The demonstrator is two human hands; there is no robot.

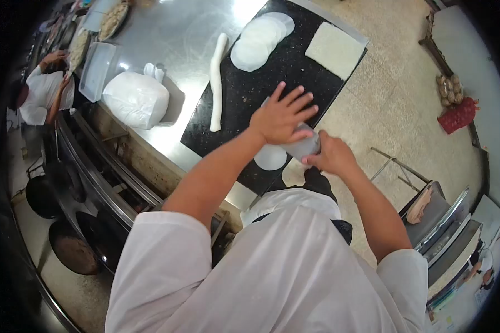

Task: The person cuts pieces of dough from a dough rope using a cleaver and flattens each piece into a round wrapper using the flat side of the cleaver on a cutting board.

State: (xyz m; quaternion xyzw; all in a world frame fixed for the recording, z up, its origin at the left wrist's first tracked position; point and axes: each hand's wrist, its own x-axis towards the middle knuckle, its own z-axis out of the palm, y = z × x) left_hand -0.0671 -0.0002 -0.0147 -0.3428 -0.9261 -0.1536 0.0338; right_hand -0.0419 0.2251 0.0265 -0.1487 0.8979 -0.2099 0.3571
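My left hand (pixel 283 117) lies palm down with fingers spread, over a pale grey cylinder-like object (pixel 304 145) on the black work surface (pixel 244 102). At the near end of this object my right hand (pixel 336 155) has its fingers closed on it; its exact kind is unclear. A thin white dough disc (pixel 270 158) lies just below, close to the surface's near edge. Overlapping dough discs (pixel 261 41) are piled at the far end. Left of my hands stretches a long dough rope (pixel 217 83).
A white floury rectangle (pixel 336 51) lies at the far right corner. Leftward are a knotted white plastic bag (pixel 136 100), a clear tub (pixel 98 72) and another person (pixel 47 91). Dark pans (pixel 75 247) hang at lower left; trays (pixel 444 233) stand at right.
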